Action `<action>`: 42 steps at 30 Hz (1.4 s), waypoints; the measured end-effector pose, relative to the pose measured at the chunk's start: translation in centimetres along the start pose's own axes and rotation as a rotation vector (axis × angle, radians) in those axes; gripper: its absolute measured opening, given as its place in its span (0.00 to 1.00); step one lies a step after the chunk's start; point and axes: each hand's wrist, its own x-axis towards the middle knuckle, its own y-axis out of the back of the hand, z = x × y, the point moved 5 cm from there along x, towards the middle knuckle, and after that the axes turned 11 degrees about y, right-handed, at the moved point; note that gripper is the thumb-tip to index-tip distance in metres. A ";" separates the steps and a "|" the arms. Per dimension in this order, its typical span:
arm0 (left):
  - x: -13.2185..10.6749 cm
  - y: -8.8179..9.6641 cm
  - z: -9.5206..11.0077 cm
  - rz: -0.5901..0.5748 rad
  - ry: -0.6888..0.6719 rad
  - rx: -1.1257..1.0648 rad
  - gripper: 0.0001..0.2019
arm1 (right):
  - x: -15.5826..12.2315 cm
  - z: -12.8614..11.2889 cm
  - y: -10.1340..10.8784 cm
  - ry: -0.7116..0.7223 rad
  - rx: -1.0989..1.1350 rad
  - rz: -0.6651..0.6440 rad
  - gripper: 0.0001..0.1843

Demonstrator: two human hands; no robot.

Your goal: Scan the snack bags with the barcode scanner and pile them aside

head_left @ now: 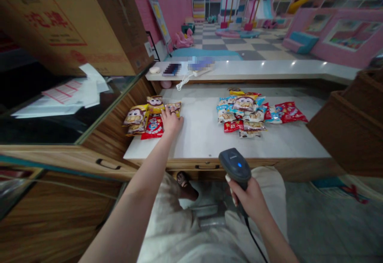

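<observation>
My left hand (172, 120) lies palm down over a small yellow-brown snack bag (176, 106), its fingers stretched out and partly covering the bag. Around it are more snack bags: yellow ones with a cartoon face (137, 115), another yellow one (155, 104) behind, and a red bag (153, 128) in front. Above my lap, my right hand (247, 197) is wrapped round the handle of a dark barcode scanner (235, 165). A blue light shows on the scanner's top and a black cable hangs from its grip.
A heap of snack bags (243, 109) sits on the right of the white desk (196, 131), with red bags (291, 112) beside it. A cardboard box (72, 28) and papers (64, 97) rest on the left counter. A brown woven basket (344, 131) stands right. A phone (172, 69) lies on the back ledge.
</observation>
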 end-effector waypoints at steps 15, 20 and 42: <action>-6.2 -0.2 0.5 -0.158 0.257 -0.952 0.20 | 0.3 -0.3 -0.3 0.002 -0.028 -0.008 0.22; -10.4 -2.1 1.4 -0.549 0.526 -1.440 0.23 | 0.3 -0.4 -0.6 0.016 -0.022 -0.032 0.21; -12.7 -3.3 1.2 -0.663 0.353 -1.454 0.31 | 1.6 -2.8 -2.1 0.035 -0.007 -0.036 0.20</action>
